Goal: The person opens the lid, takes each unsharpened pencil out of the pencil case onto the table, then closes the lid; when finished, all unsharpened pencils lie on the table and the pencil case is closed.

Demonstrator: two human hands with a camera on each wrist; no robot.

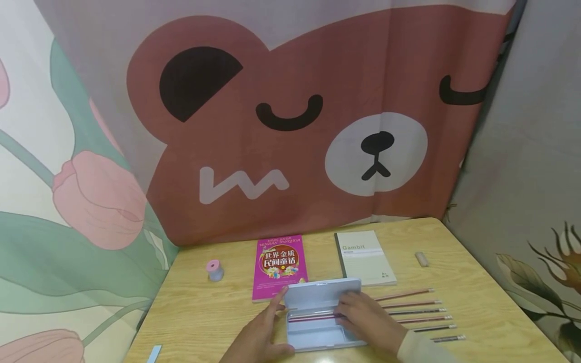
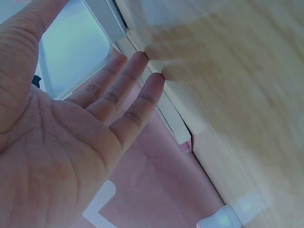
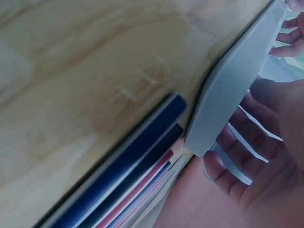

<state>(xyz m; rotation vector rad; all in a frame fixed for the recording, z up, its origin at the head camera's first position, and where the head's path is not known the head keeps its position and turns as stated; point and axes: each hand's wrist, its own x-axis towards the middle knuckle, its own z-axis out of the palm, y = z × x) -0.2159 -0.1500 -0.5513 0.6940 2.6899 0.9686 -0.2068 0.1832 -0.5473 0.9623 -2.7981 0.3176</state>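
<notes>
A pale blue pencil case [image 1: 317,339] lies on the wooden table with its lid [image 1: 313,296] raised at the back. Pencils [image 1: 312,317] lie lengthwise in its rear part, and their right ends disappear under my right hand [image 1: 368,321]. That hand reaches over the right end of the case with fingers bent down inside; I cannot tell if it pinches a pencil. My left hand [image 1: 260,333] spans the left end, index fingertip at the lid's corner and thumb by the front corner. In the left wrist view its other fingers [image 2: 135,114] stretch out straight behind the lid.
Several loose pencils [image 1: 422,319] lie side by side right of the case. Behind it are a magenta book [image 1: 280,267] and a pale notebook [image 1: 365,257]. A small grey block [image 1: 421,259], a pink-and-blue cylinder [image 1: 215,270] and a light blue strip [image 1: 154,354] lie farther out.
</notes>
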